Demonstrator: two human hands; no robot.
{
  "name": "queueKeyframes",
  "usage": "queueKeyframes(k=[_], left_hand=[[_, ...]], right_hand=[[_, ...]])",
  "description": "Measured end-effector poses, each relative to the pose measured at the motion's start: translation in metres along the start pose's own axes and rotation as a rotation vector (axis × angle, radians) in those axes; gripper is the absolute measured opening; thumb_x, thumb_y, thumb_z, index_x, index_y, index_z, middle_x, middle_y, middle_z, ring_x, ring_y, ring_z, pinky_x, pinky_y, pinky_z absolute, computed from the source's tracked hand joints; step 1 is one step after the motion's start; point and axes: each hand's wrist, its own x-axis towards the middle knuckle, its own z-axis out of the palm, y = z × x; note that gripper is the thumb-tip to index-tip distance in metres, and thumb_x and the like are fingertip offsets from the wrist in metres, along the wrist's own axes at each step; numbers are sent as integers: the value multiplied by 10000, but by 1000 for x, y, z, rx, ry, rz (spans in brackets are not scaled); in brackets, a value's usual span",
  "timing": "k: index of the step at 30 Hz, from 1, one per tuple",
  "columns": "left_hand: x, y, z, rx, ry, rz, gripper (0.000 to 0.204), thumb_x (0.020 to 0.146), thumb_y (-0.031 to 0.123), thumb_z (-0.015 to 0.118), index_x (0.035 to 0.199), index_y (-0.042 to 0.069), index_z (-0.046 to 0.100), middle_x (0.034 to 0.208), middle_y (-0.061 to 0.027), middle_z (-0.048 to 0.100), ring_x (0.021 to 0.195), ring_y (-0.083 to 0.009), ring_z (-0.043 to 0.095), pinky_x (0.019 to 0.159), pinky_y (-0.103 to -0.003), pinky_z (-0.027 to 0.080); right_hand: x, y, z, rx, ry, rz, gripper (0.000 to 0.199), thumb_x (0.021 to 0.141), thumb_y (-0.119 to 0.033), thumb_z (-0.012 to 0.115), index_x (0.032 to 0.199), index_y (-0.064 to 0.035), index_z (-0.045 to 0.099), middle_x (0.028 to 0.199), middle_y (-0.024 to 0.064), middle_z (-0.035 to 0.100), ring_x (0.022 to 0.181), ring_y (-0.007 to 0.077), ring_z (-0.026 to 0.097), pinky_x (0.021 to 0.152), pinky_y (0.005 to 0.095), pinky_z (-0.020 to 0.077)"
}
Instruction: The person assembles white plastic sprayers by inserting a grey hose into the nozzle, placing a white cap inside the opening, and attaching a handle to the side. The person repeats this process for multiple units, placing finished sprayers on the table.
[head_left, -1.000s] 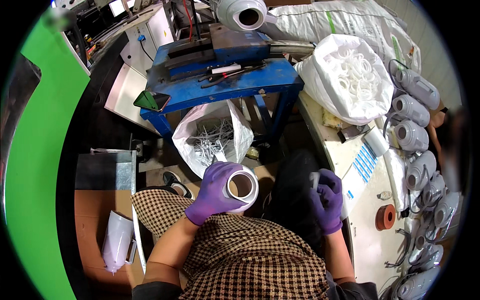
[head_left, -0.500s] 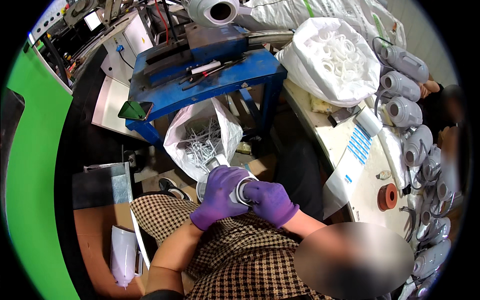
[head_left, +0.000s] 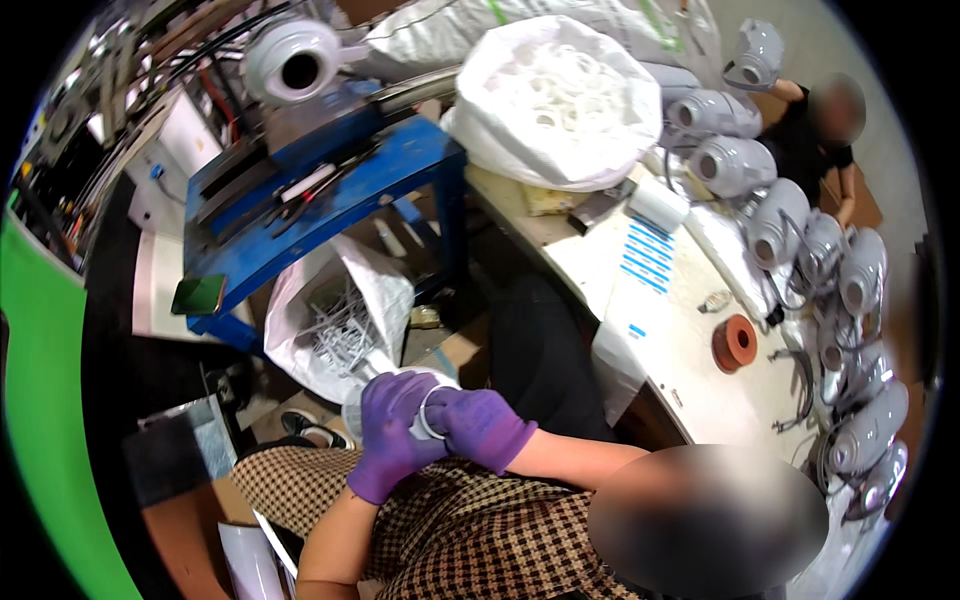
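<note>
In front of my lap, my purple-gloved hands are close together around a white plastic jug body. My left hand (head_left: 395,435) wraps its side, with the fingers closed. A white ring (head_left: 427,418) shows at the round opening between the hands. My right hand (head_left: 487,428) has its fingers curled at that ring and pinches its edge. Most of the jug body (head_left: 436,377) is covered by the gloves, so only pale parts of it show beyond the fingers. Just past my hands stands a white sack (head_left: 385,290) holding many thin white plastic strips.
A blue metal bench (head_left: 330,230) with hand tools stands ahead, a grey jug (head_left: 295,65) above it. On the right-hand table (head_left: 690,380) are a sack of white rings (head_left: 560,95), a brown tape roll (head_left: 734,343), a label roll (head_left: 660,205) and several grey jugs (head_left: 780,225). A co-worker (head_left: 800,140) lifts one jug.
My view has swung to the right, so the scene shifts left. Both hands stay together on the jug body and ring. At the far right, the co-worker now holds a jug up.
</note>
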Motion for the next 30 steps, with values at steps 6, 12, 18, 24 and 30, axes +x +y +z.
queueKeyframes(k=[6,12,18,24,30], left_hand=[[-1,4,3,166,2,29,726,561,383,894,1179,82,660,1215,-99,644,1176,-327,577,1081,-536,384],[-8,12,0,185,-40,77,795,570,357,921,1241,60,613,1235,-124,634,1185,-360,562,1087,-548,381],[-6,41,-10,310,61,130,756,647,477,894,1190,23,628,1177,-119,632,1154,-329,582,1081,-559,392],[-7,77,-40,572,-33,821,287,889,444,704,1104,258,664,1212,65,576,1184,-128,529,1084,-456,416],[44,63,-1,338,-404,1087,461,926,172,627,1352,336,565,1462,147,508,1382,-86,458,1187,-373,356]], right_hand=[[3,8,5,-39,2,-38,182,766,-79,709,944,-46,689,941,139,683,840,333,704,694,405,568],[-7,4,-5,79,3,-137,165,792,-53,652,943,3,685,857,188,702,774,339,714,712,399,574],[-53,12,-47,309,437,-357,238,829,-52,664,1066,-57,693,1054,158,691,981,336,669,858,426,542],[-155,138,-124,-308,844,405,354,774,-241,809,1089,-110,716,1006,115,671,939,325,645,827,432,529],[-169,172,-102,-332,758,727,216,766,-280,812,902,-121,757,986,72,674,930,298,638,806,424,526]])
